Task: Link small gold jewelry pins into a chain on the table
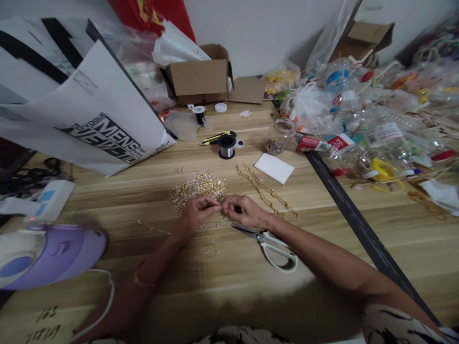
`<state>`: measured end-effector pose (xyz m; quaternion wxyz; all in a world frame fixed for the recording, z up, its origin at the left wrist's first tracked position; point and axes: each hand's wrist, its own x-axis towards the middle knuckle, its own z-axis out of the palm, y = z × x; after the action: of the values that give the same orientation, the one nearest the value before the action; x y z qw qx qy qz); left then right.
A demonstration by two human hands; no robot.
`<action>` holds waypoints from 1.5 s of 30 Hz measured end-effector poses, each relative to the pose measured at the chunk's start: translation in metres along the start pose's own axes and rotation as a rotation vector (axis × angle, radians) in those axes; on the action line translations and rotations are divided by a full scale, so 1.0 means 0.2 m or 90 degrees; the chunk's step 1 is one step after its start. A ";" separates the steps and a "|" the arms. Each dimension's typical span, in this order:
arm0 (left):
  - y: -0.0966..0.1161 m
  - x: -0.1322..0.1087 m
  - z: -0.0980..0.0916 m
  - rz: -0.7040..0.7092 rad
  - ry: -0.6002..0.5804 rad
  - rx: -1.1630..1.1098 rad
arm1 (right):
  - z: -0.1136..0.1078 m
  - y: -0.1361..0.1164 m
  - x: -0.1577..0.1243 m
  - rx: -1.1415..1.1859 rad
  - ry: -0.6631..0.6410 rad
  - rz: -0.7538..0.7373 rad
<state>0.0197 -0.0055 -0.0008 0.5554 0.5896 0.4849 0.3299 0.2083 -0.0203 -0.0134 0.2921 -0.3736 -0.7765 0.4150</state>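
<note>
My left hand [197,212] and my right hand [244,211] meet at the middle of the wooden table [322,267], fingertips pinched together on a small gold bead piece [221,209] that is too small to make out well. Just behind them lies a pile of gold beaded pieces [199,187]. A gold beaded chain [267,191] stretches to the right of my right hand. White-handled scissors [272,243] lie under my right forearm. A few tiny pieces [212,244] lie loose below my hands.
A spool of clear thread [226,145], a utility knife [215,138], a bead jar [279,137] and a white card [274,167] lie behind. A large white bag [89,110] sits left, a purple device [46,255] near left, a cardboard box [201,76] at back, plastic clutter [380,124] right.
</note>
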 end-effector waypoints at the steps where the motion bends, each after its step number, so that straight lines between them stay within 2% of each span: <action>1: 0.00 0.00 0.00 -0.002 0.000 -0.001 | 0.00 0.00 0.00 -0.001 -0.001 -0.001; 45: -0.03 0.00 0.00 0.041 -0.009 0.015 | -0.01 0.00 0.00 -0.006 -0.007 0.001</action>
<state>0.0193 -0.0055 -0.0063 0.5409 0.6139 0.4656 0.3373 0.2083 -0.0193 -0.0121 0.2860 -0.3736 -0.7795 0.4135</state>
